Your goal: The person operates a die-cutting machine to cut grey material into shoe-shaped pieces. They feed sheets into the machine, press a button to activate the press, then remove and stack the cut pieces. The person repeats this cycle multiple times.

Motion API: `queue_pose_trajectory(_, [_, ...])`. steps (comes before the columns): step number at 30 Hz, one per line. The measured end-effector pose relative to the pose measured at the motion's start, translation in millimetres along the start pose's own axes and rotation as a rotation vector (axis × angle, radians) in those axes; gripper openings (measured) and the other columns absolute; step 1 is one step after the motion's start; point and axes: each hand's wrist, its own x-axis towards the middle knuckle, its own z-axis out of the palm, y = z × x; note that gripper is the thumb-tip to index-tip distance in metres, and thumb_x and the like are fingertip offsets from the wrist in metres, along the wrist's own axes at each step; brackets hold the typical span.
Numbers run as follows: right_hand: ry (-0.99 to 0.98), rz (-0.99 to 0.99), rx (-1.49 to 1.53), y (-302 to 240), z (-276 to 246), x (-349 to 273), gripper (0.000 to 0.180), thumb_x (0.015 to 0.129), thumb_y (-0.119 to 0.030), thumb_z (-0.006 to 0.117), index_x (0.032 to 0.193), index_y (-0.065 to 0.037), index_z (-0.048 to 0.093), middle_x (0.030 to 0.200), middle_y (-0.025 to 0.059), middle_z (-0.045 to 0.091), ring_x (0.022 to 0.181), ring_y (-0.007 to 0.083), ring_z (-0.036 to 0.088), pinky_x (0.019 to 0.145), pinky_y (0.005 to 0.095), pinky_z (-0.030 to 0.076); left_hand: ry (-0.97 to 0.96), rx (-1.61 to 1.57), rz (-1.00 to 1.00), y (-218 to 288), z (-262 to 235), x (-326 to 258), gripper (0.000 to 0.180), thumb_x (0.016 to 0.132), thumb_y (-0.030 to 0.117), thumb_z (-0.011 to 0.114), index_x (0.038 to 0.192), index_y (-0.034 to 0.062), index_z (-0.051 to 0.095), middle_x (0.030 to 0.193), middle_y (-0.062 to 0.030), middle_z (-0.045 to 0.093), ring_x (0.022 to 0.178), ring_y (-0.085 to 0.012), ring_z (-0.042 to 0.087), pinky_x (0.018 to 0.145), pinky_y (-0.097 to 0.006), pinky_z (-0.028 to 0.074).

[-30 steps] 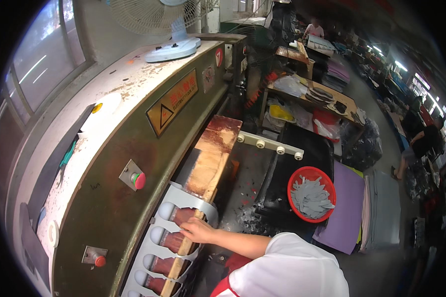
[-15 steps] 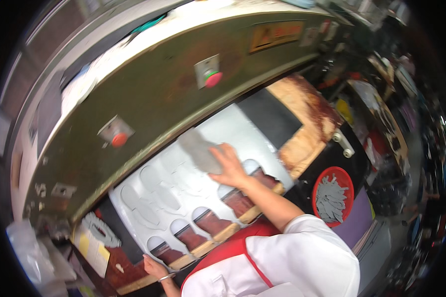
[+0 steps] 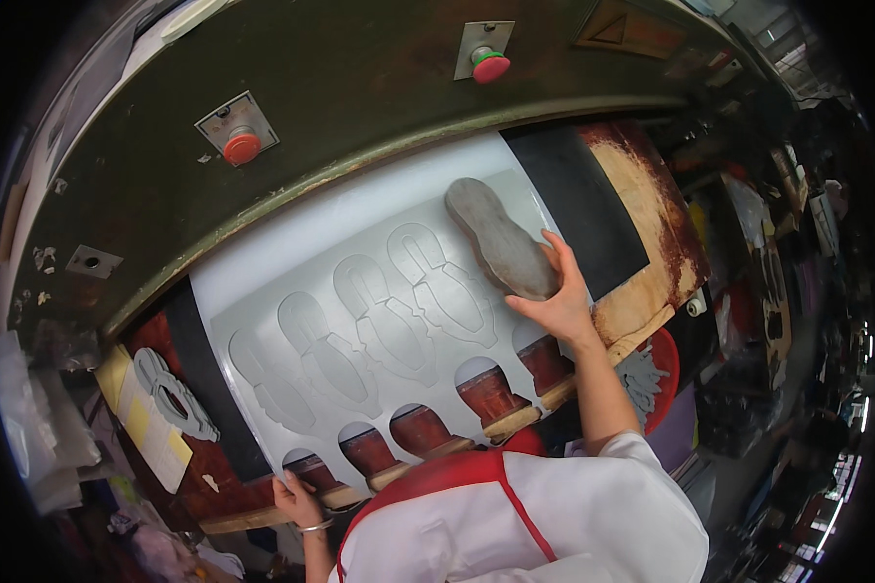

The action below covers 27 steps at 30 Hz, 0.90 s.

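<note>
A pale grey sheet (image 3: 262, 291) lies on the press bed, with several sole-shaped outlines cut into it and rounded notches along its near edge. On its right part rests a brown-grey sole-shaped cutting die (image 3: 496, 238). My right hand (image 3: 561, 291) grips the die's near end, thumb on one side and fingers on the other. At the sheet's near left corner, my left hand (image 3: 297, 500) has its fingers closed on the edge; a bracelet circles that wrist.
Beyond the sheet runs the dark green press beam (image 3: 360, 107), bearing a red button (image 3: 241, 146) and a pink button (image 3: 490, 66). Grey cut pieces (image 3: 170, 394) lie at left. A red basin (image 3: 666, 379) of grey strips stands at right. Black mats flank the sheet.
My right hand has carried the die rightward over the sheet, past the last cut outline. My left hand stays at the near left corner. The head view has shifted.
</note>
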Motion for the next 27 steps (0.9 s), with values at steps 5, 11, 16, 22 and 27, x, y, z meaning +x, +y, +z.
queue_pose_trajectory(5, [0.002,-0.291,-0.358,26.2,-9.4,8.6,0.099,0.054,-0.011,0.084,0.139,-0.005,0.035,0.128,0.0182,0.051,0.117,0.0295,0.052,0.099,0.0352,0.042,0.074,0.014,0.053,-5.9,9.8,0.6,0.026,0.098,0.024,0.05,0.078,0.0071,0.049,0.057,0.0024,0.044,0.048,-0.0041,0.04,0.045,-0.021,0.032])
queue_pose_trajectory(11, [-0.044,-0.141,-0.168,40.4,-10.0,32.2,0.09,0.062,-0.019,0.082,0.138,-0.002,0.037,0.128,0.0199,0.05,0.12,0.0321,0.05,0.1,0.0378,0.042,0.095,0.119,0.084,20.7,19.2,8.2,0.031,0.097,0.025,0.051,0.073,0.007,0.046,0.055,0.0019,0.044,0.049,-0.0049,0.04,0.046,-0.022,0.032])
queue_pose_trajectory(16, [0.299,-0.105,-0.064,5.0,-7.3,78.6,0.074,0.082,-0.019,0.065,0.142,0.0,0.027,0.134,0.0255,0.041,0.126,0.0366,0.04,0.102,0.0451,0.035,0.124,0.216,0.02,40.5,18.9,16.4,0.033,0.097,0.024,0.052,0.07,0.006,0.045,0.054,0.0015,0.044,0.049,-0.0058,0.041,0.046,-0.023,0.032])
queue_pose_trajectory(22, [0.417,-0.34,-0.551,-24.9,25.8,127.8,0.09,0.087,-0.04,0.057,0.143,0.01,0.007,0.145,0.0372,0.006,0.135,0.0508,0.01,0.11,0.0531,0.011,0.088,0.287,-0.081,48.2,18.1,29.6,0.035,0.098,0.026,0.05,0.069,0.0055,0.045,0.054,0.0009,0.044,0.049,-0.0063,0.04,0.046,-0.024,0.032])
queue_pose_trajectory(27, [0.318,-0.26,-0.501,7.9,35.3,93.1,0.093,0.086,-0.043,0.058,0.143,0.009,0.006,0.147,0.0342,0.001,0.136,0.049,0.009,0.11,0.0528,0.013,0.024,0.429,-0.173,45.4,25.0,46.5,0.038,0.098,0.03,0.046,0.07,0.0045,0.047,0.052,-0.0014,0.046,0.049,-0.0089,0.043,0.048,-0.028,0.035])
